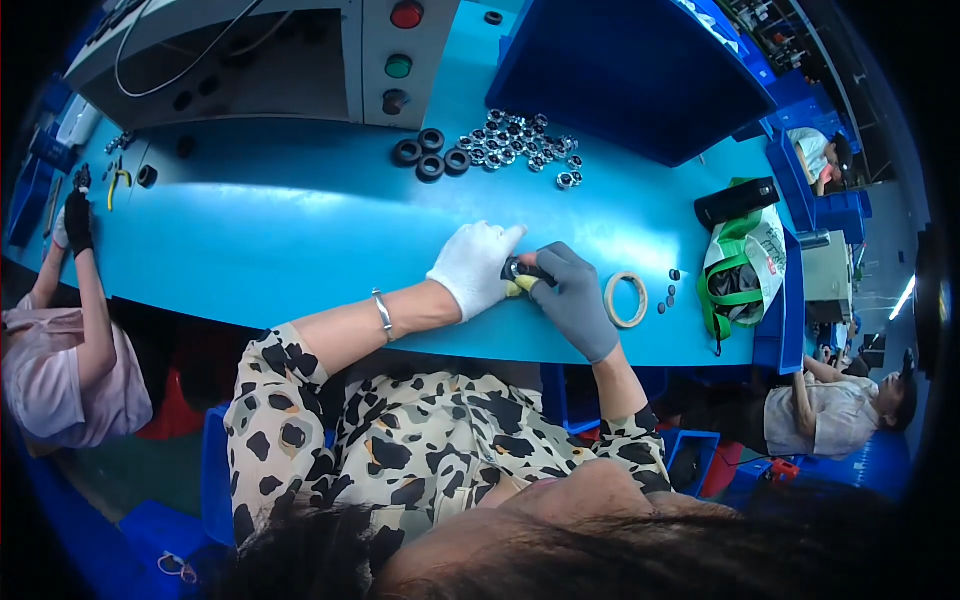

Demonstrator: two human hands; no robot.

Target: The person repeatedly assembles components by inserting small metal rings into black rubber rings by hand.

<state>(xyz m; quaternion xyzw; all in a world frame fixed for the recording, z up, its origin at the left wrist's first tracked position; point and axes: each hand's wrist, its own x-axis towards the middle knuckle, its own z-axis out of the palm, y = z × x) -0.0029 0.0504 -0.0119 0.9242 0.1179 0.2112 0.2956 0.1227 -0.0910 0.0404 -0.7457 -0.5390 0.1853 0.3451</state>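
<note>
My left hand (473,265), in a white glove, and my right hand (574,295), in a grey glove, meet near the front edge of the blue table (280,250). Between them they hold a small black ring-shaped part (518,269) with something yellow under it. Both hands' fingers are closed around it. A ring of beige tape (626,299) lies just right of my right hand. Farther back lie three black rubber rings (430,153) and a heap of several small silver and black parts (520,140).
A grey control box with red and green buttons (398,55) stands at the back. A blue bin (630,70) sits back right, a black box (737,201) and green-white bag (745,270) at right. A person (60,340) works at left, others at right.
</note>
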